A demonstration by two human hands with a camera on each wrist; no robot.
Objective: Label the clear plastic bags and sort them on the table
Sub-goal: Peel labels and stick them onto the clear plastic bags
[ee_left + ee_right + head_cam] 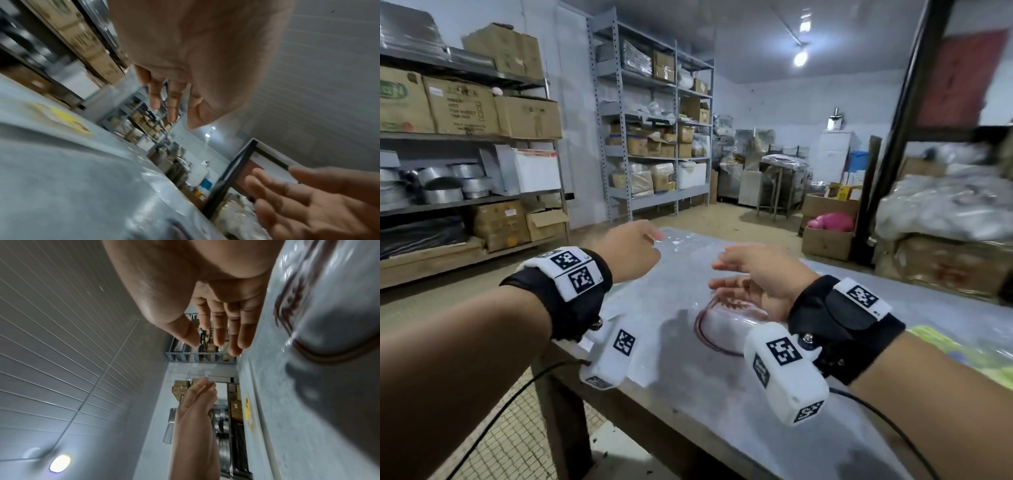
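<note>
A clear plastic bag (681, 260) lies flat on the grey table (739, 387), with a dark red round print (717, 329) on a bag nearer me. My left hand (633, 250) hovers over the bag's far left part, fingers straight and holding nothing. My right hand (753, 274) hangs palm-left above the red print, fingers straight and empty. In the left wrist view the left hand (174, 104) is above the shiny bag (156, 177). In the right wrist view the right hand (222, 331) is beside the red print (287, 305).
Metal shelves with cardboard boxes (462, 106) stand at the left and at the back (654, 137). A yellow-green sheet (941, 346) lies on the table at the right. Boxes and wrapped bundles (941, 212) sit on the floor to the right of the table.
</note>
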